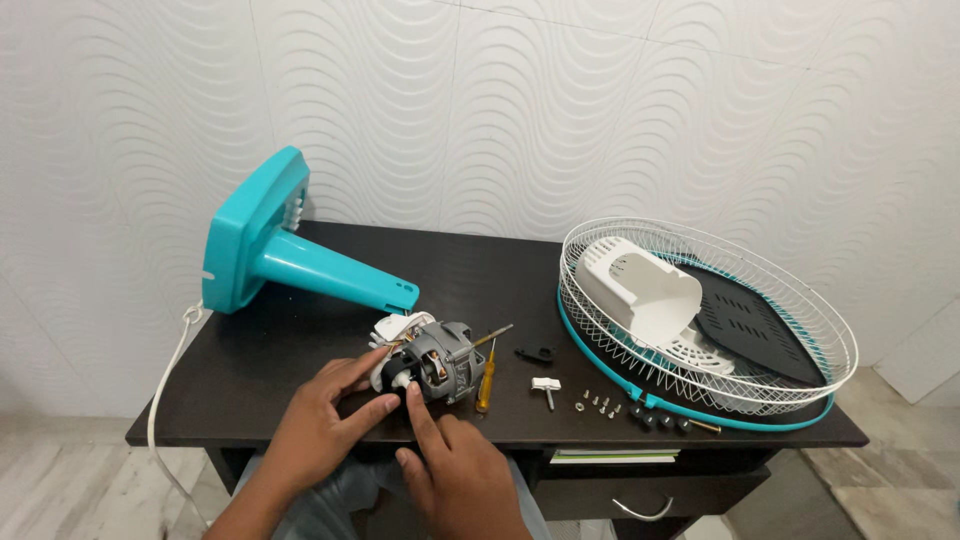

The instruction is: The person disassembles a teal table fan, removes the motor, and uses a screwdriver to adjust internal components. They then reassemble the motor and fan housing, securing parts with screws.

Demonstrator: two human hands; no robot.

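Observation:
A grey fan motor (440, 358) with a white part at its back lies near the front of the dark table (280, 345). My left hand (318, 425) grips the motor's near left end with thumb and fingers. The index finger of my right hand (455, 470) presses against the motor's front; the other fingers stay curled. A yellow-handled screwdriver (486, 378) lies right beside the motor.
A teal fan stand (275, 250) lies on its side at the back left, its white cord (165, 385) hanging off the table. White wire grilles (800, 300) hold a white motor cover (640, 285) and a black panel. Small screws (598, 404), black knobs and a white piece lie near the front edge.

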